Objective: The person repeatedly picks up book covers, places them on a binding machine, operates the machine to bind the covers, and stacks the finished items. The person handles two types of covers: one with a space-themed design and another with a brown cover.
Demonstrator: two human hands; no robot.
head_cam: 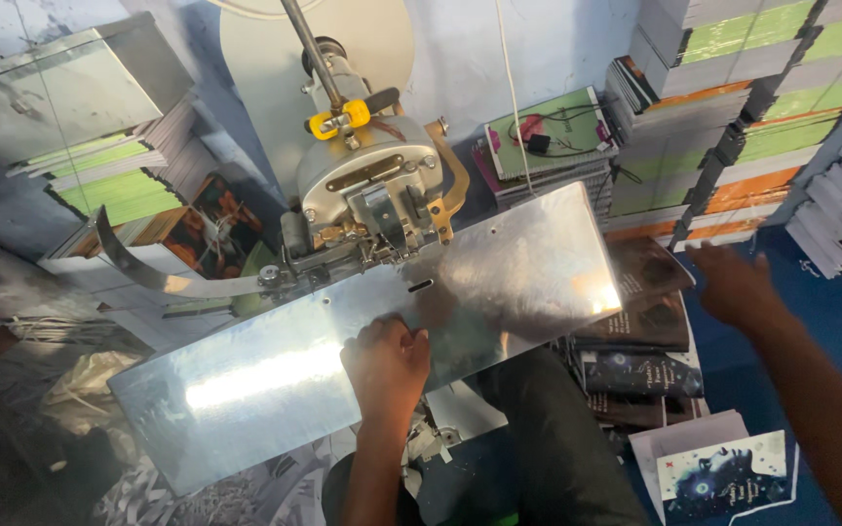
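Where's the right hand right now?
In the head view, the right hand hovers at the right, just above the pile of dark-covered books beside the metal plate.

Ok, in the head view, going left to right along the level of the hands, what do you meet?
Shiny metal work plate → left hand resting on it → pile of dark-covered books → right hand reaching out over the blue floor.

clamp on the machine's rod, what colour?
Yellow: the clamp sits on the rod above the machine head. Head view shows it best.
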